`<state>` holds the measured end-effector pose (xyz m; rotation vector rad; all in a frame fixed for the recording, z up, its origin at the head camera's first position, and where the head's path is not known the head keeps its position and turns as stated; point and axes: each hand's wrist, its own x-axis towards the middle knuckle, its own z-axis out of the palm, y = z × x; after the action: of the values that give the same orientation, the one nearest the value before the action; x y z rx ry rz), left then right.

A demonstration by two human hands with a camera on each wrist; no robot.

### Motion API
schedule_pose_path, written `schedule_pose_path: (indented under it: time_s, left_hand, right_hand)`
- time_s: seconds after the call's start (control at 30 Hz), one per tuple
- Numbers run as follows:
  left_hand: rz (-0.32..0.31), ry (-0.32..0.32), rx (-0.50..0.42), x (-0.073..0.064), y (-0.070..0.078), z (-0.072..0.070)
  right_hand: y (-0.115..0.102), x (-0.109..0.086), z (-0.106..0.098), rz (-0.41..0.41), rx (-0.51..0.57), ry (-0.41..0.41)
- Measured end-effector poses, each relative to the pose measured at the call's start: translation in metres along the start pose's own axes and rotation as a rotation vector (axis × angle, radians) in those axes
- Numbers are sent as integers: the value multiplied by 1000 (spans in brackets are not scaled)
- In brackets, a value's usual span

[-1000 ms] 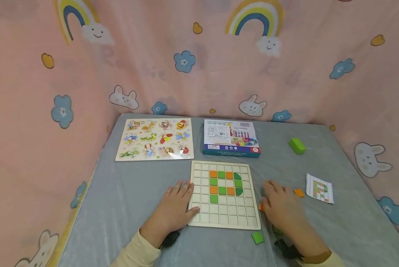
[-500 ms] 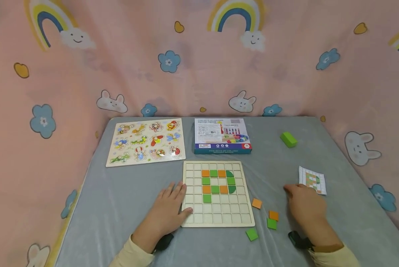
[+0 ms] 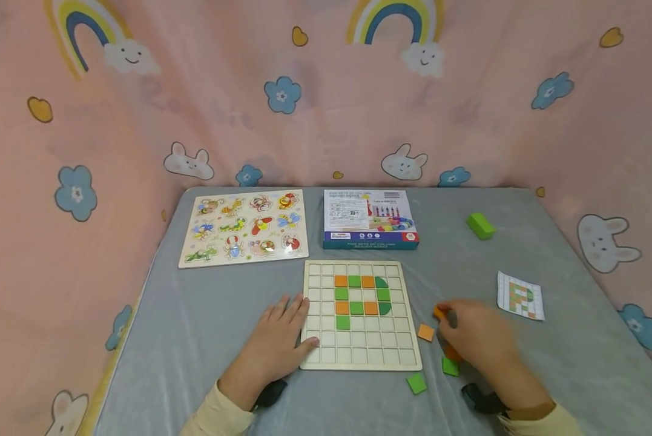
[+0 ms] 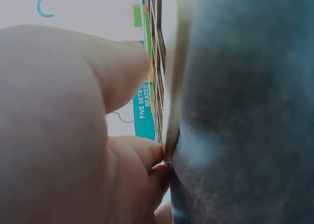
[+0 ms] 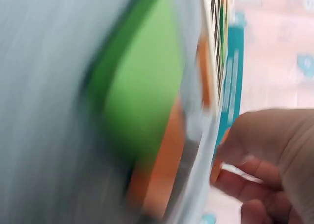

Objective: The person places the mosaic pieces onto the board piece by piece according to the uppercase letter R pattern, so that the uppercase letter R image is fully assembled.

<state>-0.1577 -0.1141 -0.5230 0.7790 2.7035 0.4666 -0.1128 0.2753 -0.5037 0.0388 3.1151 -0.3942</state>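
Note:
My left hand [image 3: 275, 336] rests flat against the left edge of a wooden grid board [image 3: 361, 358], fingers straight and thumb over its rim. Orange and green tiles [image 3: 342, 322] fill some of its squares, with two dark green curved pieces [image 3: 384, 309] on the right. Just off the board's right side, my right hand [image 3: 480, 336] pinches an orange square tile [image 5: 218, 165] between thumb and fingers. Beneath that hand lie a green tile [image 3: 450, 366] and a partly hidden orange tile [image 3: 453, 352]. Another orange tile [image 3: 426, 332] is by the board's edge.
One more green tile [image 3: 416, 383] lies near the board's lower right corner. To the right is a pattern card [image 3: 520, 297]; a green block [image 3: 480, 226] sits farther back. Behind the board are an insect puzzle [image 3: 244, 227] and a flat box [image 3: 370, 221].
My right hand went right to near the card, then came back left toward the board with an orange tile pinched. The left hand stays on the board's edge. The head view shifted slightly.

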Motion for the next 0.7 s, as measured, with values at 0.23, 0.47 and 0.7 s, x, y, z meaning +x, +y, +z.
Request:
schedule_pose_path:
  time_s: [0.23, 0.47, 0.7]
  left_hand:
    - [6, 1, 1, -1, 0, -2]
    - [14, -3, 23, 1, 2, -3]
    - [4, 7, 24, -2, 3, -7]
  right_hand:
    - [-56, 5, 5, -306, -3, 96]
    - [-104, 10, 18, -390, -49, -34]
    - [-124, 18, 30, -484, -85, -42]
